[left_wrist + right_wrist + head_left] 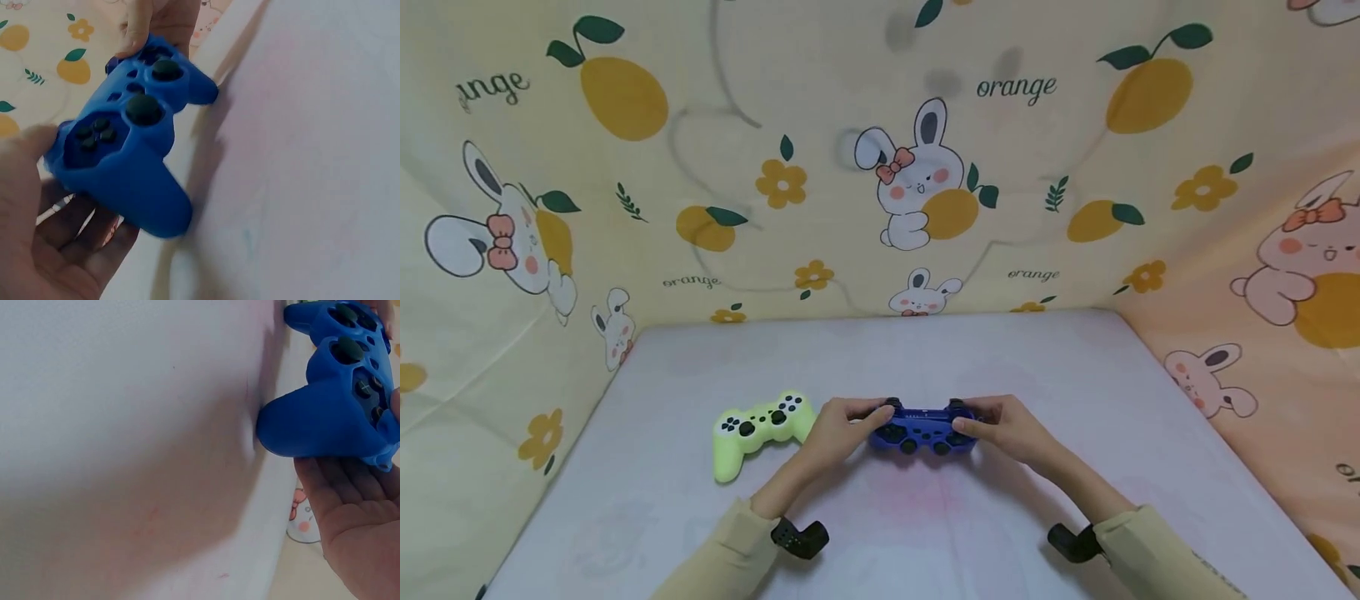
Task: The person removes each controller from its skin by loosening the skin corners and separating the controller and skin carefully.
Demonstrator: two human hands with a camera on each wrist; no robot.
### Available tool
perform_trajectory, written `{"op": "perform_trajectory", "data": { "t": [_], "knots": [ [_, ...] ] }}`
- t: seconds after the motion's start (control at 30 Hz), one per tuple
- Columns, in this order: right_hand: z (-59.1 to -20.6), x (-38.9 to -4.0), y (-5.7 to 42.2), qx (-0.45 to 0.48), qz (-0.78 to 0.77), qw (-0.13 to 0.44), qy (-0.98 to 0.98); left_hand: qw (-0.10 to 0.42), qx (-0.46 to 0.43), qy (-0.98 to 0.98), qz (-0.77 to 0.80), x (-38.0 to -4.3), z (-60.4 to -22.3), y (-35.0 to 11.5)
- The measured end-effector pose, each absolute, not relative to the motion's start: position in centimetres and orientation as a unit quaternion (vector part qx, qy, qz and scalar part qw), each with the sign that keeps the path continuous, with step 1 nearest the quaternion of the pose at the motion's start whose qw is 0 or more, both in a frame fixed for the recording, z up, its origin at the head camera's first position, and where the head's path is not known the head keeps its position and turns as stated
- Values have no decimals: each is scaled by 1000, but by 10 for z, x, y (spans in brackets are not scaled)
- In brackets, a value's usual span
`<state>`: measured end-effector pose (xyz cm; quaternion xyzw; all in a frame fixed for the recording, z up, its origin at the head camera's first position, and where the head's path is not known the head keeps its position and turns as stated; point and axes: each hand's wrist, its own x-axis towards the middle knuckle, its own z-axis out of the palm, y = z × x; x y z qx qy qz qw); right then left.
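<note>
A blue game controller [925, 435] is held between both hands near the middle of the table. Over it lies a soft blue cover [140, 181], with the black sticks and buttons showing through its openings. At the shoulder edges the cover looks loose. My left hand [835, 431] grips one end, thumb at the top edge and fingers underneath. The other end is gripped the same way by my right hand [1017, 427]. In the right wrist view, a handle of the controller [312, 425] points down to the table surface. A yellow-green controller [727, 458] lies left of my left hand.
A white-covered table [910, 358] spreads under the hands. Printed cloth walls [820, 83] with rabbits and oranges stand behind it and at both sides. Black wrist cameras [800, 540] jut from both sleeves.
</note>
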<state>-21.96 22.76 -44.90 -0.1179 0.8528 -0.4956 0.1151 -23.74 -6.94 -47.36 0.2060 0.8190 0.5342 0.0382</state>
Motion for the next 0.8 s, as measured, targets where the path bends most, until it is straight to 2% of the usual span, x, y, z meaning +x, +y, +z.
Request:
{"op": "perform_trajectory", "data": {
  "t": [0.6,0.8],
  "knots": [
    [-444,-216,225,-162,-441,110,876,113,310,758,563,-241,-477,-91],
    [-444,-219,227,-161,-442,116,875,96,258,822,498,-237,-460,-78]
  ]
}}
